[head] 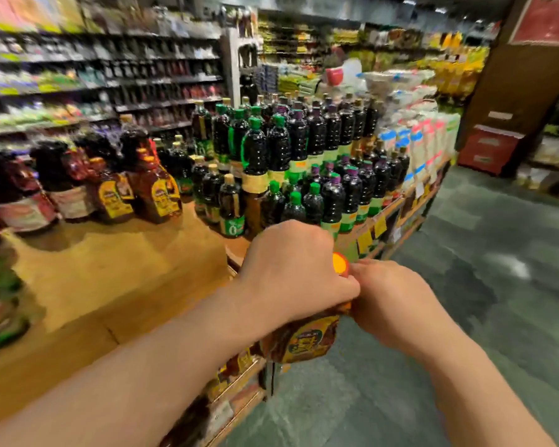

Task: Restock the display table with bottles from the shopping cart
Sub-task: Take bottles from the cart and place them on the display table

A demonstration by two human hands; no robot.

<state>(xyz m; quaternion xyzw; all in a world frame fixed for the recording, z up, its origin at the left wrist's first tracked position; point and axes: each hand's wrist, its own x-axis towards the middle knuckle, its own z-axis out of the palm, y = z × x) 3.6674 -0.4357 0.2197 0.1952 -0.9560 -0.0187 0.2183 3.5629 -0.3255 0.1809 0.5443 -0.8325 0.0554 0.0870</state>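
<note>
An amber bottle [304, 340] with an orange cap [340, 262] and yellow label, beside the tan wooden table [110, 285] bearing dark green-capped bottles [255, 150].

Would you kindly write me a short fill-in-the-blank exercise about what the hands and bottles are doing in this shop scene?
1. Both the left hand and the right hand grip one ____.
2. The held bottle's cap is ____.
3. The tall dark bottles by the wooden display table's bare patch have ____ caps.

Missing words: bottle; orange; green
</note>
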